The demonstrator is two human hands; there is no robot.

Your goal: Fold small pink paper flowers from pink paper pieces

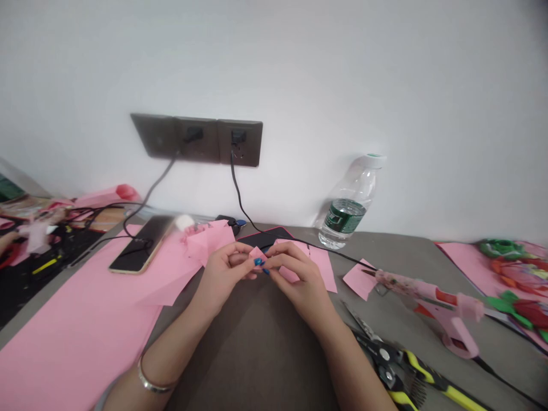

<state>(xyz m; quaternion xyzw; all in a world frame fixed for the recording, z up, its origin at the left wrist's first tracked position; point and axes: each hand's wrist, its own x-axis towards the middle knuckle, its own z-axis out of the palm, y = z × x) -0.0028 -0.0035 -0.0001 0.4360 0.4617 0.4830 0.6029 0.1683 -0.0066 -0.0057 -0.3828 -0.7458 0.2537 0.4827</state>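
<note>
My left hand (225, 271) and my right hand (295, 274) meet over the grey table (257, 342), both pinched on one small piece of pink paper (258, 253) held between the fingertips. The fingernails are painted blue. A silver bracelet (152, 381) circles my left wrist. More pink paper pieces (319, 265) lie just behind and to the right of my right hand.
A large pink sheet (85, 325) with a phone (143, 242) on it lies at left. A glue gun (432, 299), yellow-handled pliers (411, 371), a water bottle (349, 202), wall sockets (199, 138) with cables and paper flowers (518, 279) surround the hands. Someone's fingers (5, 241) show at far left.
</note>
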